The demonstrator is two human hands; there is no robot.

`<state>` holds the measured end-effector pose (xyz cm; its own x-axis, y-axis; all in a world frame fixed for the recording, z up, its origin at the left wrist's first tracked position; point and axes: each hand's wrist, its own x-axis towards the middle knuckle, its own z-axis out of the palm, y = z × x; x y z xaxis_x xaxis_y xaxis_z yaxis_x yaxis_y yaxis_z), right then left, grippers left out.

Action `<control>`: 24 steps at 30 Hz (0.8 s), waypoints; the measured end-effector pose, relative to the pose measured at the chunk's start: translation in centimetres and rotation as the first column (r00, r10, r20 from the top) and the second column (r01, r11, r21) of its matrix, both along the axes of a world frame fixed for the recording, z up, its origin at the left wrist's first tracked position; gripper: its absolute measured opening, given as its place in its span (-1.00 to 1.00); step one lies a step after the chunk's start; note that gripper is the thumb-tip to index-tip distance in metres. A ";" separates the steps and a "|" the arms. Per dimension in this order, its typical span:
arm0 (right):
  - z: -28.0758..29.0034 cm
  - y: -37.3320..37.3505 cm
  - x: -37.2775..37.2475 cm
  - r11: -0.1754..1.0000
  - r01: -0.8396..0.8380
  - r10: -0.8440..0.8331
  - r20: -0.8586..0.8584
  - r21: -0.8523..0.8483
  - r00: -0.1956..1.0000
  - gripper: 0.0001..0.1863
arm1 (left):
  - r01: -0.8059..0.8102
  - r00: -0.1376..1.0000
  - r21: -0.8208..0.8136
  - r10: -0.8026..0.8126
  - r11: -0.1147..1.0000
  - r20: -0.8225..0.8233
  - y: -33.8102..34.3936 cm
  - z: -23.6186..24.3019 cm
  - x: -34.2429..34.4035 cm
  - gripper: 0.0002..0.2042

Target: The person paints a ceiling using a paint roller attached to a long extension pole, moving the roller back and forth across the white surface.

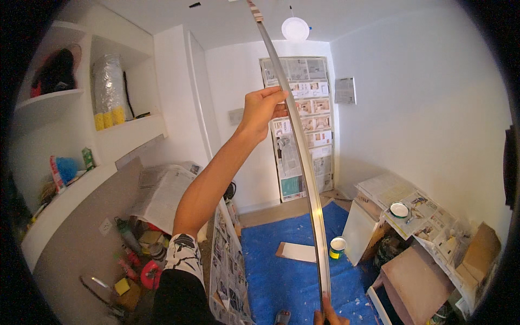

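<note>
A long, narrow, shiny grey metal strip (304, 149) runs upright through the middle of the view, from the ceiling area down to the lower edge. My left hand (262, 111) is raised and closed on its upper half, thumb and fingers pinching the edge. At the bottom, my right hand (330, 318) is wrapped round the lower end; only part of that hand shows. The strip's top end carries a small striped brown-and-white piece (255, 11), whose kind I cannot make out.
A newspaper-covered door (303, 130) stands ahead. On the blue floor sheet (265, 271) are a white board (299, 252) and an opened paint tin (337, 247). Newspaper-covered furniture (428, 216) stands right, bearing another tin (399, 210). Shelves (146, 127) line the left; a round light (295, 28) is overhead.
</note>
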<state>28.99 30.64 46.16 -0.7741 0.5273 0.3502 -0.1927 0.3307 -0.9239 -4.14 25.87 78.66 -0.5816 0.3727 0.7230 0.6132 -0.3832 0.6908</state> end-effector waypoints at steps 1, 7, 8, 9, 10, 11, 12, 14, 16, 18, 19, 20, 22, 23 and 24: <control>-0.4 0.3 -2.6 0.998 -0.002 0.002 -0.004 0.066 1.000 -0.83 | -0.011 1.000 -0.027 0.011 1.000 -0.001 0.0 0.4 -2.6 -0.70; 2.6 2.3 -18.5 0.974 0.009 0.021 -0.132 0.227 0.991 -0.56 | -0.060 0.998 -0.083 0.063 0.995 0.027 2.1 3.2 -18.0 -0.62; 3.8 2.6 -20.9 0.972 -0.012 0.046 -0.139 0.234 0.989 -0.54 | -0.053 0.997 -0.087 0.058 0.995 0.046 2.3 3.7 -20.9 -0.62; 4.3 2.9 -23.2 0.970 -0.033 0.070 -0.146 0.242 0.987 -0.52 | -0.046 0.997 -0.090 0.052 0.995 0.065 2.5 4.2 -23.6 -0.62; 4.2 3.1 -26.0 0.967 -0.004 0.053 -0.183 0.255 0.982 -0.54 | -0.038 0.996 -0.091 0.045 0.995 0.078 3.2 4.8 -26.5 -0.63; 4.2 3.4 -28.6 0.957 0.002 0.057 -0.194 0.291 0.979 -0.53 | -0.044 0.995 -0.089 0.052 0.995 0.088 3.4 5.1 -28.7 -0.63; 4.7 3.8 -31.2 0.945 0.009 0.061 -0.205 0.327 0.977 -0.52 | -0.051 0.993 -0.087 0.059 0.995 0.098 3.7 5.5 -30.8 -0.64; 5.8 4.3 -34.9 0.947 -0.012 0.071 -0.170 0.321 0.983 -0.50 | -0.058 0.990 -0.065 0.065 0.996 0.124 4.5 6.1 -34.9 -0.66; 6.5 4.8 -37.1 0.969 -0.079 0.105 -0.102 0.233 0.989 -0.49 | -0.056 0.985 0.027 0.050 0.998 0.167 5.4 6.9 -37.3 -0.85; 6.7 5.6 -38.3 0.961 -0.062 0.098 -0.123 0.270 0.988 -0.49 | -0.103 0.981 0.006 0.100 0.995 0.166 6.2 7.2 -38.4 -0.85; 6.8 5.7 -38.8 0.956 -0.054 0.095 -0.130 0.287 0.987 -0.48 | -0.126 0.978 -0.005 0.125 0.992 0.167 6.2 7.4 -39.0 -0.85; 6.8 5.8 -39.1 0.954 -0.049 0.090 -0.126 0.297 0.988 -0.48 | -0.117 0.977 0.011 0.114 0.993 0.178 6.2 7.4 -39.4 -0.84; 6.7 5.8 -39.3 0.948 -0.040 0.080 -0.116 0.317 0.990 -0.49 | -0.141 0.974 -0.025 0.143 0.990 0.175 6.2 7.4 -39.3 -0.76; 6.5 5.8 -39.0 0.951 -0.040 0.079 -0.116 0.306 0.990 -0.49 | -0.152 0.972 -0.042 0.157 0.987 0.175 6.1 7.2 -38.8 -0.72; 6.1 5.8 -38.3 0.955 -0.043 0.080 -0.115 0.294 0.990 -0.49 | -0.144 0.978 -0.060 0.151 0.988 0.142 6.0 6.9 -38.2 -0.71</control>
<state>-9.30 36.43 52.25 -0.7426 0.3412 0.5763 -0.3281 0.5649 -0.7571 -42.32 31.82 85.60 -0.7304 0.3084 0.6094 0.5518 -0.2593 0.7926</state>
